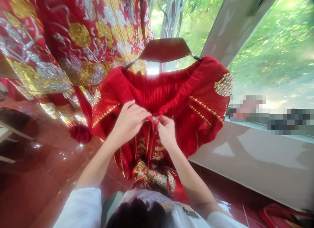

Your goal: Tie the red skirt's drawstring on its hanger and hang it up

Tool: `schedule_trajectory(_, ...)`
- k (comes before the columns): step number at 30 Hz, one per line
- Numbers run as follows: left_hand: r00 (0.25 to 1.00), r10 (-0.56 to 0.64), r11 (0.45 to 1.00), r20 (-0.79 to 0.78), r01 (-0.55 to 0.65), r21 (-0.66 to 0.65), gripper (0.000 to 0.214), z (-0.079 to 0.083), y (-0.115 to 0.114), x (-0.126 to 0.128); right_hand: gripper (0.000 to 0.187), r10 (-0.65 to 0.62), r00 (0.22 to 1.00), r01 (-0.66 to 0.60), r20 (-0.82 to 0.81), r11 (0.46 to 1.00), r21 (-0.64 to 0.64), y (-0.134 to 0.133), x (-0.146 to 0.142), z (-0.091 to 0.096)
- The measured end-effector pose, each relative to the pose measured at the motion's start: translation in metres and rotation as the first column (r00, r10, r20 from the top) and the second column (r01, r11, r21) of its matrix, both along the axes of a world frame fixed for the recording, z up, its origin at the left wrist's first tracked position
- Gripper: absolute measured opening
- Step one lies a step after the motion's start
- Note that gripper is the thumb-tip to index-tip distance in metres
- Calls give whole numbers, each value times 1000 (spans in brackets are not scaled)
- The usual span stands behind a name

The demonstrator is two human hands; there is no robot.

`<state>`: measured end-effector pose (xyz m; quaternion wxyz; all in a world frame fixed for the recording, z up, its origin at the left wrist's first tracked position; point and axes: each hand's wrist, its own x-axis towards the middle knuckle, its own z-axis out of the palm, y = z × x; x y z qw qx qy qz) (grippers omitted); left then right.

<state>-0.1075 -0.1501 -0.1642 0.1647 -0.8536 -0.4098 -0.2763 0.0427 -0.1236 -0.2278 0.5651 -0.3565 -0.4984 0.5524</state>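
A red skirt [208, 100] with gold beading and a gathered waistband hangs by its waist from a dark red hanger [166, 50]. At the middle of the waistband, thin red drawstrings [151, 136] dangle down the front. My left hand [131, 120] lies over the waistband's left part, its thumb and finger pinched on the red cord. Close beside it, my right hand [167, 131] pinches the cord from the right, fingers curled. The fingertips nearly meet, and the exact crossing of the cords between them is partly hidden.
Red garments with gold and silver embroidery [80, 38] hang at the left. Windows [274, 51] and a white sill wall [245, 153] stand at the right. Below is a reddish tiled floor [49, 169]; a red item [277, 215] lies at the lower right.
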Motion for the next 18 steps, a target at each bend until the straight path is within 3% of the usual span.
schedule_trajectory(4, 992, -60, 971, 112, 32, 235, 20, -9, 1, -11, 45, 70, 986, -57, 153, 995, -88, -3, -1, -22)
schedule_trajectory(9, 938, -116, 914, 327, -28, 406, 12, -13, -6, -37, 48, 250, 916, -185, 313, 957, -222, -31, -3, -86)
schedule_trajectory(12, 934, -149, 967, 323, 70, 244, 14, -7, -16, -54, 44, 381, 847, -296, 372, 918, -265, -38, 26, -99)
schedule_trajectory(14, 919, -145, 989, 366, 131, 61, 16, 0, -26, -59, 34, 364, 806, -274, 466, 928, -251, -35, 62, -82)
schedule_trajectory(15, 897, -113, 993, 428, 119, 13, 17, 4, -31, -58, 26, 289, 795, -202, 533, 955, -216, -32, 80, -66)
schedule_trajectory(16, 864, -51, 998, 501, 58, 2, 17, 7, -35, -55, 24, 17, 713, 64, 700, 994, -90, -28, 95, -48)
schedule_trajectory(17, 820, 41, 998, 571, -58, 11, 18, 10, -37, -49, 27, -286, 563, 342, 775, 935, 97, -24, 106, -28)
schedule_trajectory(18, 770, 154, 978, 620, -209, 16, 21, 12, -36, -41, 30, -559, 431, 522, 708, 795, 310, -20, 112, -9)
